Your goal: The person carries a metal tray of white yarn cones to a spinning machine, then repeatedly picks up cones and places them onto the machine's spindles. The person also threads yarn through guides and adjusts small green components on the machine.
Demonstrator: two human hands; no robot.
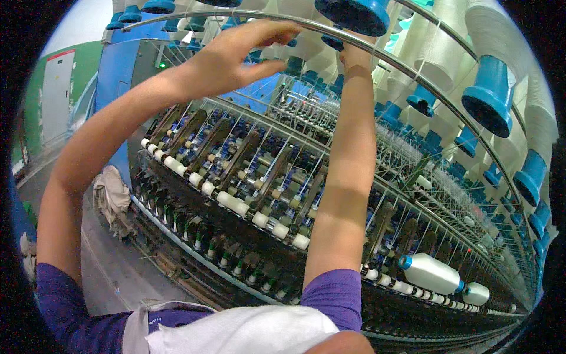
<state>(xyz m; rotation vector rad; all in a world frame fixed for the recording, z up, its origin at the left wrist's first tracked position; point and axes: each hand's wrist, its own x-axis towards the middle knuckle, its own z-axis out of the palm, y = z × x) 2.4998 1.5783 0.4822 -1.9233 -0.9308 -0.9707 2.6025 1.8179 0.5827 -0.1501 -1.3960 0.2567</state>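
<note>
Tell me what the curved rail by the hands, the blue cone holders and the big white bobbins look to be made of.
Curved rail: likely polished metal, since it is silvery with bright glints along it. Blue cone holders: probably moulded plastic, uniform colour with a smooth, slightly glossy surface. White bobbins: wound thread or yarn, matte white with a soft look; the core is hidden. The left hand reaches up at the rail.
</note>
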